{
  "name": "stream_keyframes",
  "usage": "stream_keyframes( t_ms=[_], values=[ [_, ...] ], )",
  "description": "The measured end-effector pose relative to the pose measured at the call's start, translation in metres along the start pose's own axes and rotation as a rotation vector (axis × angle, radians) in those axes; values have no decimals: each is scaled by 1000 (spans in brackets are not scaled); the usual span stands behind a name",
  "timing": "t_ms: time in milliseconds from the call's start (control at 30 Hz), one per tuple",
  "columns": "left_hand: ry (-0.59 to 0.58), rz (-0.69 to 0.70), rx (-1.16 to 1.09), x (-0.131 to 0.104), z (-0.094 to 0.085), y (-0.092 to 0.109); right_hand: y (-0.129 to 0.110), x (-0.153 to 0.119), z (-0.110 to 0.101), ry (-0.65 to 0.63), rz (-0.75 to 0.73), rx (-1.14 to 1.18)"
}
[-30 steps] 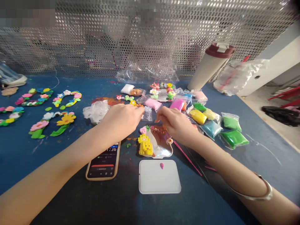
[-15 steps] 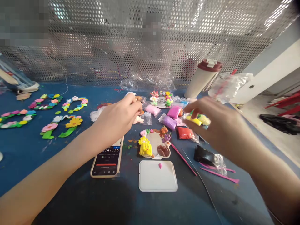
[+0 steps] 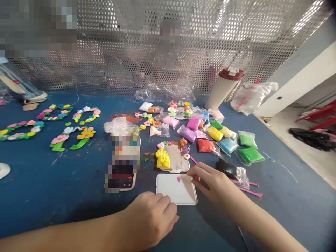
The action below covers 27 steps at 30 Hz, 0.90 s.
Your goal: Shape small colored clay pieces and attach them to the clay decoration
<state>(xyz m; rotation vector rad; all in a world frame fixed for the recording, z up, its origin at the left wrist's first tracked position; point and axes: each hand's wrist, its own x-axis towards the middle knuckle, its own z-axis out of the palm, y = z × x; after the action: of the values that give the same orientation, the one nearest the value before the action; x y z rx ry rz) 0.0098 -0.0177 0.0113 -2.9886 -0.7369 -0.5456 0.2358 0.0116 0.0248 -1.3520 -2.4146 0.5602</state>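
My left hand (image 3: 157,218) is closed just in front of the white board (image 3: 174,194); what its curled fingers hold, if anything, is hidden. Over the board's right edge, my right hand (image 3: 210,178) has its fingertips drawn together, and I cannot make out anything between them. A small pink clay piece (image 3: 179,179) lies near the board's top edge. Right behind the board is a cream-rimmed mirror plate (image 3: 174,155) decorated with a yellow clay figure (image 3: 163,160) on its left and small orange, purple and white clay shapes on its right.
Bags of coloured clay, such as red (image 3: 206,145) and green (image 3: 250,155), lie behind and to the right. A phone (image 3: 124,175) rests at the left, with clay flower wreaths (image 3: 85,114) farther left. A tumbler (image 3: 223,87) stands at the back near perforated metal (image 3: 112,66).
Both hands have come back toward me from the clay bags, down to the white board. The right hand's fingers have drawn together. The view has shifted slightly.
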Motion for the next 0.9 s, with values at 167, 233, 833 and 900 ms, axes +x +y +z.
stream_keyframes(
  t_ms=[167, 233, 833, 900],
  values=[
    [51, 22, 9, -5, 20, -2, -9, 0, 21, 86, -43, 91],
    [56, 21, -1, -6, 19, -2, -11, 0, 27, 113, -45, 54],
    [29, -18, -81, -6, 16, -5, -26, -26, 34, 137, -330, -343],
    [25, -17, -82, -5, 15, -5, -26, -31, 36, 148, -367, -354]
  ],
)
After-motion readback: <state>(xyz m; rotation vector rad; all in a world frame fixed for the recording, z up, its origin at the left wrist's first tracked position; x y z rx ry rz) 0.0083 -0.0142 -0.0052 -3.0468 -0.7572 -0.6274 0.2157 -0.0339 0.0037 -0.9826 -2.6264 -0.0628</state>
